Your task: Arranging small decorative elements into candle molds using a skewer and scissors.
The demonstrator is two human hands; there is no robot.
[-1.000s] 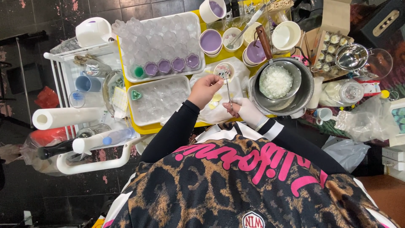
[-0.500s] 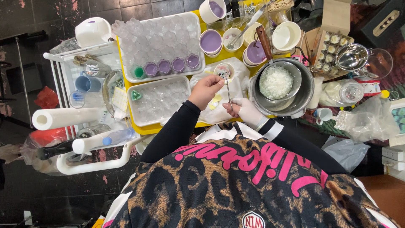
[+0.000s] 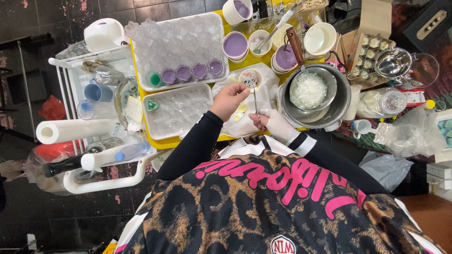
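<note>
The left hand [image 3: 230,99] pinches at the rim of the small cup [image 3: 250,79] on the white cloth [image 3: 235,126]. The gloved right hand [image 3: 275,123] grips thin tweezers [image 3: 255,102] that point into the cup. The upper mould [image 3: 179,42] has 5 filled cavities and the lower mould [image 3: 181,110] has 1; the rest look empty.

Black sleeves, leopard-print top, pink lettering

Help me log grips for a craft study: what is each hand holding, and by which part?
Right hand: thin metal tool, pinched at its lower end. Left hand: at the small cup; hold unclear.
</note>
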